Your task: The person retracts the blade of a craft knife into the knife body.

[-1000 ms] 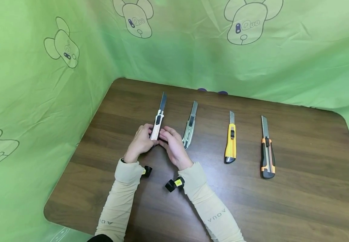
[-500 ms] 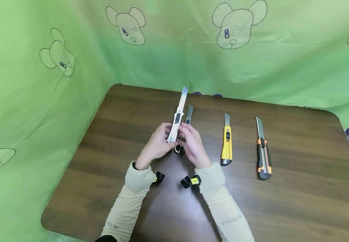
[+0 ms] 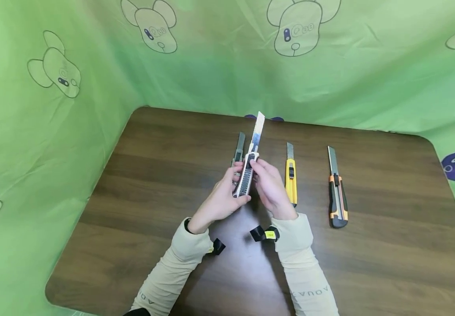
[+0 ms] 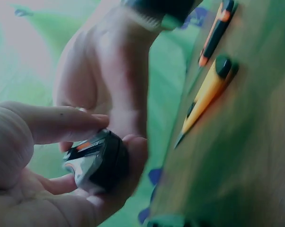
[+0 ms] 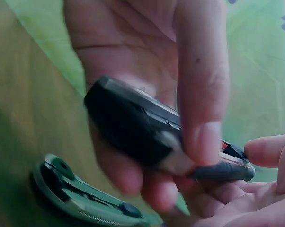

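Both hands hold a white-and-black snap-off utility knife [image 3: 245, 179] above the table, its long blade extended and pointing away. My left hand [image 3: 221, 198] grips the lower handle, thumb along one side and fingers round the other. Higher up, my right hand [image 3: 271, 189] pinches the handle with its thumb on the black slider. In the left wrist view, the dark butt of the knife [image 4: 107, 163] faces the camera between the fingers. A grey-green utility knife [image 3: 238, 152] lies behind the left fingers, partly hidden by them; its rear end shows in the right wrist view.
To the right on the brown wooden table [image 3: 393, 210] lie a yellow utility knife [image 3: 291, 181], partly covered by the right hand, and an orange-and-black one [image 3: 338, 202]. Both have blades out, pointing away. A green printed curtain [image 3: 219, 74] hangs at the back and left.
Both hands have carried the white-and-black utility knife to the right, past the grey-green one. The right thumb has moved up onto the slider. The head view has shifted slightly.
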Available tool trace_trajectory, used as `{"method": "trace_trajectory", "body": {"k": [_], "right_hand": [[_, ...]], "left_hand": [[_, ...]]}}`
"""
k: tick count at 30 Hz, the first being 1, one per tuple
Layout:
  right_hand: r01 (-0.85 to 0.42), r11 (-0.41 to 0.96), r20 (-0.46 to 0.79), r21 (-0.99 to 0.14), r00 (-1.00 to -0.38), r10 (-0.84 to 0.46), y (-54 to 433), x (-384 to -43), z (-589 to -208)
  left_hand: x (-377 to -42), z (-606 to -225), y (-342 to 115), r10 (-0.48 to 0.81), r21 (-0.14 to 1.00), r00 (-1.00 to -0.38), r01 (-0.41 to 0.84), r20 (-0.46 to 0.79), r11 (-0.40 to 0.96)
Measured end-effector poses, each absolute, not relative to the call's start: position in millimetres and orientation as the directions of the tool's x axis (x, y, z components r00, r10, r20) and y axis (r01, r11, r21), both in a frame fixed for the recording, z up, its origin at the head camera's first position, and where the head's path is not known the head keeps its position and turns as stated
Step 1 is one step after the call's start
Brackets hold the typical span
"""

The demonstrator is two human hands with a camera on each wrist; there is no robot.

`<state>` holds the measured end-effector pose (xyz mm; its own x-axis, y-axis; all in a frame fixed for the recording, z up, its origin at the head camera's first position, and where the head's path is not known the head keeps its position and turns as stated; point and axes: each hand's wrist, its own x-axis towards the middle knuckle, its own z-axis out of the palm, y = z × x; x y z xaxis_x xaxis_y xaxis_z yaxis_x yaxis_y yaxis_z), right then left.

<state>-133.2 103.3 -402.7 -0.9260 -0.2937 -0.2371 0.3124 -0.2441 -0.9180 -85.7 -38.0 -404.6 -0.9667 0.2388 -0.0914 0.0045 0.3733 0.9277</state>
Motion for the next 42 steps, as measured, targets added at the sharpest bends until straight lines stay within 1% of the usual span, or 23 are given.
{"method": "trace_trajectory", "body": {"k": [3,7,9,15,20,28,37,42], "right_hand": [[0.289,-0.266,-0.212,-0.92,-0.935,-0.284,110,-134,-400],[0.275,-0.313,-0.193,-0.909,-0.944,-0.269,116,-134,-396],[0.276,-0.322,-0.191,-0.906,-0.943,-0.271,118,-134,-395],[0.28,-0.301,-0.203,-0.912,-0.943,-0.265,121,-132,-391],[0.283,-0.305,-0.208,-0.909,-0.945,-0.254,120,-130,-389],[0.263,-0.343,-0.19,-0.902,-0.954,-0.233,121,-129,-388],[0.266,-0.403,-0.192,-0.876,-0.958,-0.214,123,-129,-386],[0.257,-0.406,-0.18,-0.877,-0.959,-0.219,123,-128,-384]], "left_hand": [[-83,-406,-30,0.304,0.957,-0.947,-0.01,-0.102,0.291],[-80,-407,-23,0.431,0.982,-0.888,-0.099,-0.159,0.159],[-80,-406,-21,0.468,0.981,-0.863,-0.144,-0.188,0.129],[-81,-406,-21,0.506,0.972,-0.829,-0.195,-0.236,0.134],[-81,-405,-22,0.542,0.972,-0.807,-0.206,-0.232,0.109],[-80,-404,-22,0.553,0.97,-0.801,-0.238,-0.23,0.059],[-80,-405,-22,0.566,0.97,-0.791,-0.231,-0.231,0.072],[-80,-402,-24,0.578,0.974,-0.787,-0.217,-0.217,0.071]]}}
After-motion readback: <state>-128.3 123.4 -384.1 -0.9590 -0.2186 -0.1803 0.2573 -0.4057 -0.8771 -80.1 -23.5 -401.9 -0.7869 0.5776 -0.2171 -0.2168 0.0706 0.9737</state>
